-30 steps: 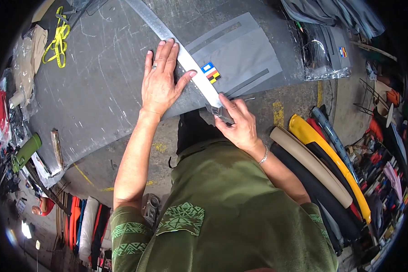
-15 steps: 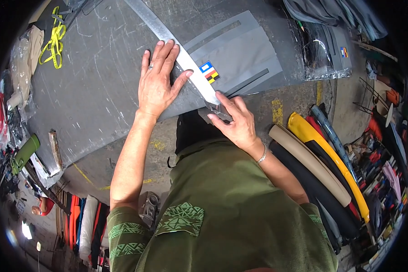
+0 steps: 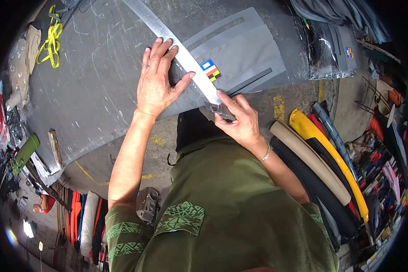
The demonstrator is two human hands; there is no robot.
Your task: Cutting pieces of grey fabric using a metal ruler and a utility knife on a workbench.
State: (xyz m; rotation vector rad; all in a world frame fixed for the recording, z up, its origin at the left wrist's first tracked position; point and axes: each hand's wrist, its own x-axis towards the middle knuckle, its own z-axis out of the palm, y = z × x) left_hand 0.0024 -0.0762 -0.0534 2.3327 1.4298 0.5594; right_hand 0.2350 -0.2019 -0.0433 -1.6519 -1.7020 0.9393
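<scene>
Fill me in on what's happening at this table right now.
A person leans over a scratched grey table. The left hand lies flat on a long metal ruler set across a piece of grey fabric. The right hand grips a small cutter against the ruler's near end, by the table edge. Fabric rolls lie to the right.

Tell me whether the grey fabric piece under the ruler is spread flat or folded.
Spread flat: the grey fabric piece lies smooth on the table, pinned by the metal ruler.

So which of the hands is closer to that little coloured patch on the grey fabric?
Roughly equal; perhaps the right. The right hand grips a small cutter just below the coloured patch; the left hand presses the metal ruler beside it.
</scene>
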